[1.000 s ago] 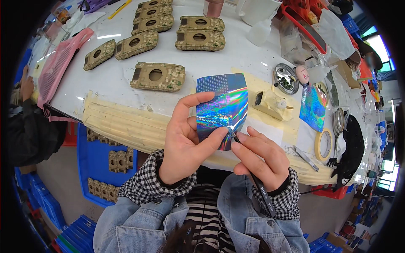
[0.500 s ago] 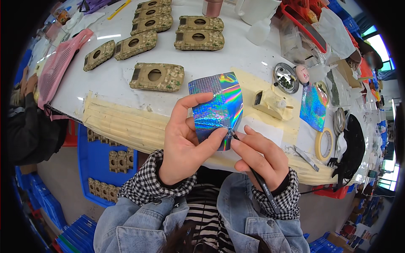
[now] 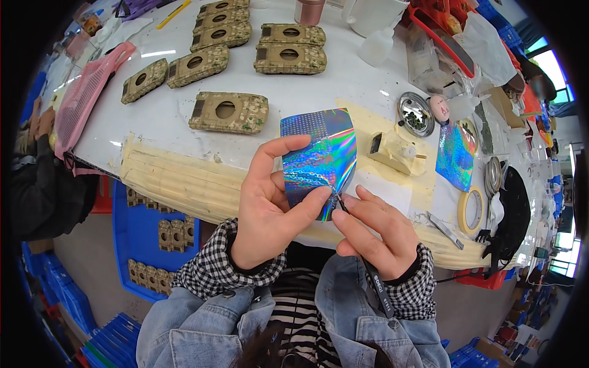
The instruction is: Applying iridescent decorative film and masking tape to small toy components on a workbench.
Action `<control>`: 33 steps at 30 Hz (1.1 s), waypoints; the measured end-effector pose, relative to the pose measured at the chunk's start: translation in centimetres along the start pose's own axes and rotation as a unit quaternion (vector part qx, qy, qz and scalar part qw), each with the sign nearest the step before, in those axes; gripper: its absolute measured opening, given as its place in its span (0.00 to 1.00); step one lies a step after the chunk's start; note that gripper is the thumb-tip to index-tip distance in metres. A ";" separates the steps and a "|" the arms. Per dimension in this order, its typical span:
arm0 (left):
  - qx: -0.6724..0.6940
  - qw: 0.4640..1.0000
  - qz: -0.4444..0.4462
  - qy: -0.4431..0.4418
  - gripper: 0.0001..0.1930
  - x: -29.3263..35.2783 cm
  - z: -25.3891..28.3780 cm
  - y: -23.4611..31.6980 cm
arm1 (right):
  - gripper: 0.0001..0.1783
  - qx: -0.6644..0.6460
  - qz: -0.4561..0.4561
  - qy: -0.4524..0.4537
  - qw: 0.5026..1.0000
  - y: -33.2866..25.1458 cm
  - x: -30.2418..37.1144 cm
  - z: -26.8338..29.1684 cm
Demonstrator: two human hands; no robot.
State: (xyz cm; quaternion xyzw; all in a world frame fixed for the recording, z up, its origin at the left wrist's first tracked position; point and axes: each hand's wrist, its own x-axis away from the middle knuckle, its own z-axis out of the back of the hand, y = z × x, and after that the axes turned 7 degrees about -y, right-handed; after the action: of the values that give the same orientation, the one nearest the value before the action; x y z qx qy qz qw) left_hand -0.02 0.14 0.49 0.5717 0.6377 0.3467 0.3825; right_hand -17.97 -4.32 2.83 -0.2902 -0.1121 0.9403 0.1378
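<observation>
Pinching a holographic sheet (image 3: 316,147) in the left grip (image 3: 267,208), slightly farther right than before.
Over the bench edge (image 3: 175,181), partly blocking it from view; at the lower end, a slim black tool (image 3: 372,279) pinched in the right grip (image 3: 383,236); beyond, camouflage hulls (image 3: 250,112).

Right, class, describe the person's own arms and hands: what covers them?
The left hand and right hand are ungloved. Each wrist shows a black inner cuff, then a small black-and-white checked sleeve. Above that comes faded blue denim with visible seams.
</observation>
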 end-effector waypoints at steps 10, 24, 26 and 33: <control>0.006 1.000 -0.001 -0.005 0.31 0.1 0.0 0.0 | 0.22 -0.020 -0.007 0.001 1.000 0.0 0.1 0.0; -0.004 1.000 0.004 -0.010 0.31 0.1 0.0 0.1 | 0.22 -0.028 -0.034 0.028 0.999 -0.2 0.4 0.0; -0.003 1.000 0.008 -0.006 0.31 0.1 0.0 0.2 | 0.22 -0.033 -0.037 0.027 0.998 -0.2 0.4 0.0; 0.020 0.999 -0.024 0.043 0.28 0.0 -0.1 -0.2 | 0.20 -0.008 -0.042 0.012 0.999 -0.3 1.1 0.6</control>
State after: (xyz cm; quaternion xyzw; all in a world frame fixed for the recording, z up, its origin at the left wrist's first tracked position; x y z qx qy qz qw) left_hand -0.22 0.14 0.39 0.5480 0.6741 0.3491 0.3513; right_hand -19.10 -3.83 2.83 -0.2973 -0.1300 0.9294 0.1760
